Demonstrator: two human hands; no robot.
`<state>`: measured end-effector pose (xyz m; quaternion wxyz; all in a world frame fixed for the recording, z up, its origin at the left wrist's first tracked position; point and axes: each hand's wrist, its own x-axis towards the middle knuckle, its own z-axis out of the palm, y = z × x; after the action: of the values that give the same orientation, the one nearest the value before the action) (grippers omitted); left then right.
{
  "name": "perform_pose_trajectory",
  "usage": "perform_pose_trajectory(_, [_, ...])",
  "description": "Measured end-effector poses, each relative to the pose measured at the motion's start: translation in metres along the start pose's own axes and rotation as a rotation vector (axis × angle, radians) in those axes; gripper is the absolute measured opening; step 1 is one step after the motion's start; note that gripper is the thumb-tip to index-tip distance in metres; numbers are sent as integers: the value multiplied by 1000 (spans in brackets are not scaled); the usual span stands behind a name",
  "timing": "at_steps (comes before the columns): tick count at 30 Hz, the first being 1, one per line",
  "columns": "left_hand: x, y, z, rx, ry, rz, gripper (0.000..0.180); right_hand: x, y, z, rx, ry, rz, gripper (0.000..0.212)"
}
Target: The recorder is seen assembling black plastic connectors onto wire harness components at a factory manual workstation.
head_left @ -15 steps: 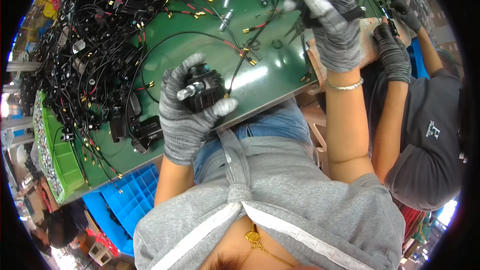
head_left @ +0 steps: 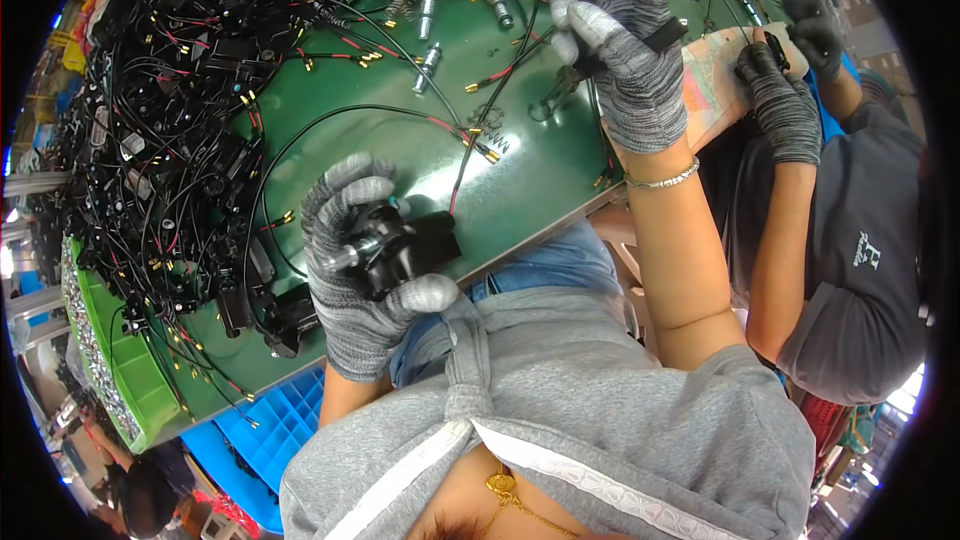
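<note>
My left hand [head_left: 352,290], in a grey knit glove, is wrapped round a black housing [head_left: 405,245] above the table's near edge. A silver plunger [head_left: 350,254] sticks out of the housing, against my fingers. Up and to the right, my gloved right hand [head_left: 635,70] is closed round black-handled pliers [head_left: 665,37], pointing down-left. Their tips are at a small dark ring [head_left: 541,112] on the green table; whether they grip it I cannot make out. Small coil springs [head_left: 488,128] lie left of the ring, and a thin black cable [head_left: 330,110] with red and gold ends curves beside them.
A large heap of black parts and cables [head_left: 170,170] covers the table's left side. Silver plungers [head_left: 427,68] lie at the back. A green bin [head_left: 140,380] and a blue crate [head_left: 275,405] stand at the left. At right, a co-worker's gloved hands [head_left: 785,105] are over cardboard [head_left: 720,80].
The pliers in my right hand have come down and left, their tips now at the ring. My left hand has lowered slightly with the black housing, which is tilted differently. The whole view has shifted a little.
</note>
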<state>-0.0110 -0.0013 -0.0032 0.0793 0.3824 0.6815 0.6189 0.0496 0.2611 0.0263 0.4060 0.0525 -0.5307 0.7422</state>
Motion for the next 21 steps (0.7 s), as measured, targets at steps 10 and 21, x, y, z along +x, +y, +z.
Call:
perform_pose_trajectory(10, [-9,10,-4,-572,29,-253,86,-1,-7,10,-75,57,18,72])
perform_pose_trajectory(21, [-11,10,-2,-688,130,-259,78,5,8,1,-172,1,6,75])
